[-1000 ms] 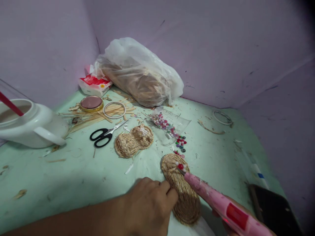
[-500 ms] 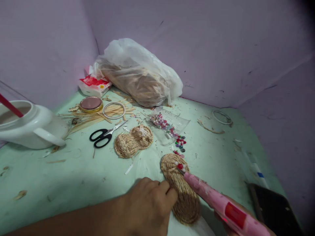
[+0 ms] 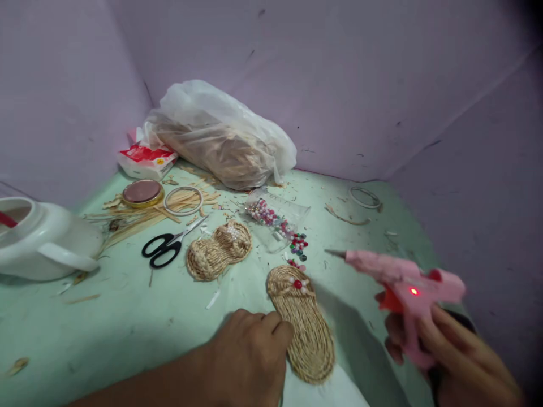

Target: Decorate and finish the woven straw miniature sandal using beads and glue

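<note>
A pink hot glue gun [image 3: 390,271] with a glowing red light is gripped in my right hand [image 3: 449,345], raised right of the slipper, its metal nozzle pointing left. My left hand [image 3: 254,350] is closed with curled fingers at the left edge of a small woven straw slipper [image 3: 311,339]; the fingertips are hidden. On the slipper's strap sits a red bead [image 3: 297,284] with white beads around it. A second woven slipper [image 3: 218,251], with a cluster of white beads, lies to the upper left.
Loose beads [image 3: 299,243] spill from a clear plastic cup [image 3: 275,217] lying on its side. Black-handled scissors [image 3: 169,249], straw strips [image 3: 131,226], a round tin [image 3: 143,193] and a white pot [image 3: 46,237] stand left. A plastic bag [image 3: 224,135] rests against the wall.
My right hand has lifted the glue gun away from the red bead, up and to the right, turning it sideways. The left hand keeps its place at the slipper. The view has shifted slightly.
</note>
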A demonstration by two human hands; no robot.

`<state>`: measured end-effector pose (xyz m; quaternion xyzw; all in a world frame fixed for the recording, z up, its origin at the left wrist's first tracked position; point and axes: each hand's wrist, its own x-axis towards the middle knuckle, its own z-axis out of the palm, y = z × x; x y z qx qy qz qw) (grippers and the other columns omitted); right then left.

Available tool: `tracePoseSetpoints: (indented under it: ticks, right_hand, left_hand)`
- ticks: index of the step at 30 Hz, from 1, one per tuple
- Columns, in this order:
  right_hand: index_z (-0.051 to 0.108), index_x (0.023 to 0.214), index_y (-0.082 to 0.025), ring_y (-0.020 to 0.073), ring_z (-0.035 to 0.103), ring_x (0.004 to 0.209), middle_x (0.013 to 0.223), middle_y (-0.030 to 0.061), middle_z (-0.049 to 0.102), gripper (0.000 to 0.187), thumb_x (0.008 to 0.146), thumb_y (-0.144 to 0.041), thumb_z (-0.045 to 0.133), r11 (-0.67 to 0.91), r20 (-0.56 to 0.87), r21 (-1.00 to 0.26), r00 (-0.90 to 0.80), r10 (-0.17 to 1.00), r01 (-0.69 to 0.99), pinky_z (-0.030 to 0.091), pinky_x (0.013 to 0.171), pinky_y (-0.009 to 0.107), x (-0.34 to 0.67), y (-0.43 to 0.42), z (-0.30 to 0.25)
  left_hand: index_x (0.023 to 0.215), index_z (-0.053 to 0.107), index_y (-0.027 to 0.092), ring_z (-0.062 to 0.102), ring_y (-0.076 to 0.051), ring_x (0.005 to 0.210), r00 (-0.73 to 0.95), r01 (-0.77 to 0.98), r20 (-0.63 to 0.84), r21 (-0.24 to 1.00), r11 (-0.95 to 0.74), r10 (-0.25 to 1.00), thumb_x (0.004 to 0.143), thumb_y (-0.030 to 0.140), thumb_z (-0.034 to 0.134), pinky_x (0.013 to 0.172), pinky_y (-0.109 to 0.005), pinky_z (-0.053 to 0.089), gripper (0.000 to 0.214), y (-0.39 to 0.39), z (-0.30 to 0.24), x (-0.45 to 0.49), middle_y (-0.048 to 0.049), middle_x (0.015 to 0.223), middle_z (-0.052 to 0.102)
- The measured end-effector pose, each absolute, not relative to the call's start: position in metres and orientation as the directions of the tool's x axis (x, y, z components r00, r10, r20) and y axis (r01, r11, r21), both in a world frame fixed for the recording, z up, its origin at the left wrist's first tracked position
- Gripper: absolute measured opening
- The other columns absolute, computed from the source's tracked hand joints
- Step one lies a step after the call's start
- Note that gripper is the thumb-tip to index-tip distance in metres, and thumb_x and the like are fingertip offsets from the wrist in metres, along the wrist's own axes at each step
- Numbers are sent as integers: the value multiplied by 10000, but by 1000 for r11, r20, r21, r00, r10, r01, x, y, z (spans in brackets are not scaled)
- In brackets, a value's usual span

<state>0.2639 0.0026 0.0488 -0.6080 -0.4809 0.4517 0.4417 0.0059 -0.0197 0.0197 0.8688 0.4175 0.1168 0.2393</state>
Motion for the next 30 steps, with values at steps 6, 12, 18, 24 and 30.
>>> tracePoseSetpoints:
  ticks: [6, 12, 18, 24, 30]
  right_hand:
    - [642, 650, -201, 143, 586, 534, 604, 20, 633, 121, 680, -318, 625, -369, -336, -929, 330, 882, 41, 523, 517, 231, 265, 73, 37]
    - [667, 763, -174, 257, 634, 791, 826, 94, 692, 196, 608, -294, 665, -398, -268, -855, 373, 888, 333, 502, 680, 368, 265, 76, 32]
    - [656, 890, -269, 223, 621, 846, 910, 46, 669, 145, 778, -290, 565, 280, 378, -629, -29, 925, 725, 502, 709, 344, 227, 23, 76]
    - [617, 994, -224, 152, 584, 747, 853, 46, 630, 298, 764, -52, 535, 661, 453, -553, -482, 750, 507, 485, 612, 265, 177, 7, 85]
    - [655, 773, -194, 175, 504, 662, 717, 46, 612, 195, 750, -84, 495, 664, 462, -488, -478, 747, 566, 391, 580, 324, 155, 10, 72]
  left_hand:
    - [796, 488, 159, 285, -69, 412, 180, -26, -253, 965, 262, 951, 773, 249, 353, 385, -201, 225, 164, -7, 33, 5, 23, 563, 417]
    - [731, 449, 159, 443, -101, 490, 99, -459, -583, 693, 556, 807, 753, 220, 306, 428, -229, 389, 157, 20, 64, 5, -48, 661, 476]
    - [740, 510, 131, 620, -159, 734, 207, -568, -612, 560, 603, 763, 776, 208, 302, 813, -354, 490, 225, 25, 67, 10, -128, 815, 611]
    - [760, 554, 106, 638, -164, 776, 293, -656, -546, 482, 581, 785, 838, 196, 237, 870, -355, 468, 339, 19, 68, 15, -124, 802, 636]
    - [797, 560, 109, 615, -127, 721, 298, -647, -477, 536, 542, 827, 865, 165, 199, 813, -313, 481, 372, 14, 70, 14, -85, 764, 612]
